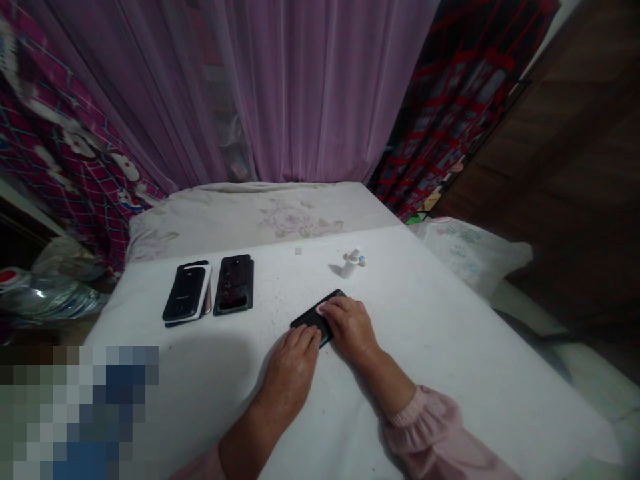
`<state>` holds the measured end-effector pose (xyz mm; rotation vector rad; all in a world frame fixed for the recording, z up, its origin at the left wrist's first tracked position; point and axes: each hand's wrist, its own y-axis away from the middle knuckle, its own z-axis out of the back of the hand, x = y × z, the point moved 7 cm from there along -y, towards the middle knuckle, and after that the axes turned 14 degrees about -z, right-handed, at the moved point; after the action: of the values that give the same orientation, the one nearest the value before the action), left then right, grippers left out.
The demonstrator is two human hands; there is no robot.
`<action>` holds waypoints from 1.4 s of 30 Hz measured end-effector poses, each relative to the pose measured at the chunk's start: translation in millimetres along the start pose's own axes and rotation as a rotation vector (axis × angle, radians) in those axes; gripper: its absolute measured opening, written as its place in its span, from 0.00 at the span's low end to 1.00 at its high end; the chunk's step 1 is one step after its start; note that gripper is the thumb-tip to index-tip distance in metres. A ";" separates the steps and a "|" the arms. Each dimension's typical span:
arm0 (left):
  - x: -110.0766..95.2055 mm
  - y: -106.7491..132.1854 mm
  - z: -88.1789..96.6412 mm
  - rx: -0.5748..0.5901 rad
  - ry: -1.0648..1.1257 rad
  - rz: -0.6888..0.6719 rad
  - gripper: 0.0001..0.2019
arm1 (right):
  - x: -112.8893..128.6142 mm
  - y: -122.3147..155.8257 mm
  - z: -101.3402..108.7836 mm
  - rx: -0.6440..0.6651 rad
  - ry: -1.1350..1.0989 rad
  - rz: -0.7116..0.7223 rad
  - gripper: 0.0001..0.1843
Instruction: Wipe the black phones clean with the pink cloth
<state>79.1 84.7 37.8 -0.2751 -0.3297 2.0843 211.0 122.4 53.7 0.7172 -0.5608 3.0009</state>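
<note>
Left hand (293, 370) and right hand (350, 327) hold black glossy smartphone (313, 320), fingers narrow, flat on it; two piles of black smartphones (184, 291) at 10 o'clock.

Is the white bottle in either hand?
No, the white bottle stands apart on the sheet; the left hand and right hand rest on a black phone.

We see a dim, grainy scene in which the smooth white cloth sheet (425, 373) catches the most light, with a broad soft shadow lying on it beside the person's left hand (290, 377). Wide-angle distortion bends the pale purple sheer curtain (320, 87) near the top corners, and a coarse pixelated block (75, 413) covers the lower-left corner.
</note>
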 end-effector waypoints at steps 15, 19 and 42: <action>9.0 -5.3 -2.1 -0.032 -0.035 0.014 0.18 | 9.2 5.3 -1.0 -0.036 0.002 0.020 0.10; 14.4 -13.1 -2.5 -0.036 -0.045 0.020 0.18 | -33.8 -8.2 10.1 -0.125 0.066 -0.163 0.10; 28.0 -6.9 -1.5 -0.159 0.015 -0.015 0.15 | -56.9 -1.8 21.4 -0.202 -0.082 -0.175 0.12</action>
<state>70.9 112.4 37.0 -0.3814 -0.4884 2.0434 271.4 121.0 47.1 0.8300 -0.7487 2.7162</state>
